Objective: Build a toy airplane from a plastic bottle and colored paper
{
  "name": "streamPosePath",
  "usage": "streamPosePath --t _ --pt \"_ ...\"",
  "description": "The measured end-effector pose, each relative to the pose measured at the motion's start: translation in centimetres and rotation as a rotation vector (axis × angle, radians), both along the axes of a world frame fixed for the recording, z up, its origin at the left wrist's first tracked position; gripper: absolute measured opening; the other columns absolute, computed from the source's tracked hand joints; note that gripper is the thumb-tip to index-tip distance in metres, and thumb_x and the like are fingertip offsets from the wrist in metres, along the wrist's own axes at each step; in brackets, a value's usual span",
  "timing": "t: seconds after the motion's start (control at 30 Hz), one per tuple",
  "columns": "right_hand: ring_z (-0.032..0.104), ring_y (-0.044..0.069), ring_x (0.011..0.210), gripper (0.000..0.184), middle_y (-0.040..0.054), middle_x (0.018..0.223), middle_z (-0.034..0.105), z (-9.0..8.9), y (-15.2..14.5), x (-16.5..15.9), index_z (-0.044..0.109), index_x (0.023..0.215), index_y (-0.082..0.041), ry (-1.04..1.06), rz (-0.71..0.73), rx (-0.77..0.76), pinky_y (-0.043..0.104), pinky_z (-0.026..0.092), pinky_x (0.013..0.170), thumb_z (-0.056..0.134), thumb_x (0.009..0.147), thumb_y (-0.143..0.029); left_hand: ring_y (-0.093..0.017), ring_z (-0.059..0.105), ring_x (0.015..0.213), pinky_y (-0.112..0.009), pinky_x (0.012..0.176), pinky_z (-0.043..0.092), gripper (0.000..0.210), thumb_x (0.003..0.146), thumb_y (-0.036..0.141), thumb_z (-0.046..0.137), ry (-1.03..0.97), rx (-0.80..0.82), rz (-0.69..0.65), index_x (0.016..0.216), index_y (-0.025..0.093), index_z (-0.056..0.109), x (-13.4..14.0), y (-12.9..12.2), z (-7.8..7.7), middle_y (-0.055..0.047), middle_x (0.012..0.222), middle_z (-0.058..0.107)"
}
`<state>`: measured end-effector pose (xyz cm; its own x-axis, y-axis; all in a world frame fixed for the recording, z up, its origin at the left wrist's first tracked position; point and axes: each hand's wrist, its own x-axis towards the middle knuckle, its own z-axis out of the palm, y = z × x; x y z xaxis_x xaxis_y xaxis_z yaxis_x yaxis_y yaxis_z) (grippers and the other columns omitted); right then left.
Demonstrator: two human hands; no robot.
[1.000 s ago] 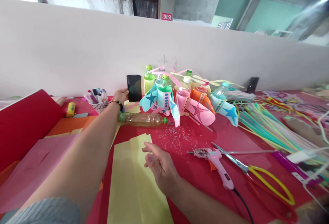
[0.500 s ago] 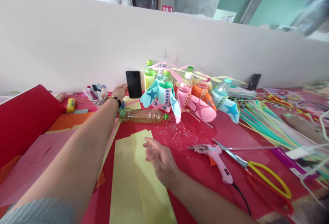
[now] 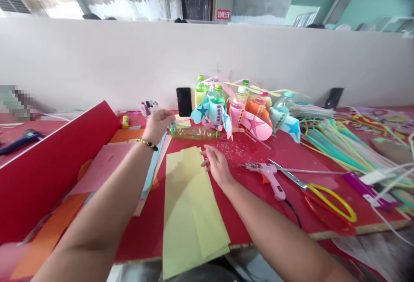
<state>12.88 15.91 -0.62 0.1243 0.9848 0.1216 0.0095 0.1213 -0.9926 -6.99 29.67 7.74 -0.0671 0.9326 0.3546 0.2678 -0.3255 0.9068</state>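
Observation:
My left hand (image 3: 158, 123) is raised in front of the pen cup, its fingers drawn together; what they hold, if anything, is too small to make out. Just right of these fingertips a clear plastic bottle (image 3: 194, 133) with a green cap lies on its side. My right hand (image 3: 217, 164) hovers by the right edge of the pale yellow paper sheets (image 3: 181, 213), fingers apart and holding nothing. The sheets overlap and reach the table's front edge. Behind the lying bottle stand several bottles (image 3: 241, 105) dressed with coloured paper wings, stars and propeller-like strips.
A pink glue gun (image 3: 270, 176) and scissors (image 3: 323, 195) with yellow and red handles lie at right. Farther right are pastel strips (image 3: 336, 144) and a purple box (image 3: 365, 189). Coloured paper (image 3: 103, 161) and a red panel (image 3: 64, 165) occupy the left. A phone (image 3: 184, 101) leans on the white partition.
My left hand has drawn back from beside the phone toward the lying bottle's end. The right hand stays near the yellow sheets, and the view has shifted left and tilted slightly.

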Motion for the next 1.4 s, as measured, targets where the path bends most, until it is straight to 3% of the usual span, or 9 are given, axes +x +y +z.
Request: streamPosePath --t 0.03,0.1,0.27,0.37,0.6,0.8,1.07,1.27,1.4 --pt "0.064 0.014 0.06 0.055 0.0097 0.102 0.066 -0.1 0.2 0.1 0.06 0.117 -0.017 -0.003 -0.006 0.002 0.02 0.044 0.041 0.043 0.09 -0.062 -0.017 0.062 0.067 -0.027 0.063 0.049 0.022 0.065 0.032 0.073 0.094 -0.04 -0.077 0.078 0.015 0.067 0.4 -1.4 -0.4 -0.004 0.07 0.067" --pt "0.064 0.014 0.059 0.056 0.009 0.098 0.067 -0.3 0.5 0.4 0.061 0.117 -0.017 -0.028 -0.013 0.017 0.021 0.044 0.04 0.043 0.09 -0.062 -0.019 0.064 0.075 -0.029 0.07 0.05 0.023 0.076 0.04 0.062 0.574 -0.091 -0.247 0.087 0.019 0.067 1.2 -3.6 -1.6 -0.003 0.081 0.07" --pt "0.064 0.014 0.056 0.054 0.0062 0.091 0.067 -1.2 0.9 0.6 0.062 0.116 -0.018 -0.09 -0.036 0.046 0.022 0.047 0.043 0.043 0.09 -0.061 -0.031 0.06 0.102 -0.04 0.09 0.045 0.047 0.06 0.034 0.077 0.821 -0.095 -0.204 0.104 0.02 0.066 2.7 -6.6 -5.5 -0.009 0.105 0.068" --pt "0.063 0.013 0.054 0.054 0.0054 0.09 0.067 -1.5 0.8 0.5 0.064 0.114 -0.018 -0.125 -0.042 0.061 0.021 0.046 0.042 0.045 0.089 -0.062 -0.034 0.055 0.109 -0.043 0.095 0.041 0.05 0.062 0.039 0.077 0.891 -0.098 -0.143 0.106 0.018 0.066 3.0 -6.9 -6.9 -0.013 0.11 0.064" --pt "0.063 0.014 0.057 0.051 0.007 0.091 0.069 -1.5 0.3 0.3 0.064 0.115 -0.016 -0.149 -0.061 0.079 0.022 0.048 0.046 0.054 0.086 -0.057 -0.028 0.055 0.103 -0.036 0.087 0.044 0.035 0.069 0.039 0.072 0.933 -0.081 -0.128 0.099 0.021 0.068 3.0 -6.5 -7.9 -0.009 0.107 0.063" --pt "0.063 0.013 0.058 0.05 0.0094 0.097 0.07 -1.4 0.0 0.1 0.063 0.113 -0.014 -0.161 -0.059 0.093 0.024 0.051 0.05 0.056 0.085 -0.055 -0.033 0.052 0.11 -0.039 0.091 0.041 0.059 0.064 0.043 0.073 0.921 -0.089 -0.099 0.118 0.021 0.063 3.0 -6.6 -7.8 -0.012 0.114 0.063" --pt "0.064 0.014 0.062 0.057 0.0095 0.093 0.069 -1.8 0.2 0.7 0.06 0.116 -0.013 -0.221 -0.021 0.078 0.023 0.049 0.05 0.051 0.086 -0.06 -0.032 0.054 0.103 -0.036 0.083 0.043 0.037 0.057 0.039 0.077 0.799 -0.115 -0.101 0.09 0.023 0.073 3.0 -6.6 -8.0 -0.009 0.104 0.066" --pt "0.065 0.015 0.064 0.058 0.0099 0.093 0.069 -2.0 0.3 1.0 0.059 0.118 -0.013 -0.214 0.008 0.06 0.023 0.05 0.05 0.053 0.084 -0.06 -0.031 0.055 0.099 -0.035 0.084 0.043 0.044 0.055 0.038 0.079 0.753 -0.123 -0.131 0.096 0.023 0.072 2.9 -6.1 -8.5 -0.008 0.096 0.068" --pt "0.065 0.016 0.065 0.056 0.0094 0.095 0.069 -1.9 0.2 1.0 0.06 0.118 -0.015 -0.195 0.009 0.053 0.024 0.05 0.051 0.055 0.084 -0.059 -0.036 0.05 0.109 -0.039 0.086 0.042 0.06 0.053 0.039 0.08 0.74 -0.13 -0.11 0.109 0.021 0.07 3.0 -6.0 -8.6 -0.013 0.11 0.064"
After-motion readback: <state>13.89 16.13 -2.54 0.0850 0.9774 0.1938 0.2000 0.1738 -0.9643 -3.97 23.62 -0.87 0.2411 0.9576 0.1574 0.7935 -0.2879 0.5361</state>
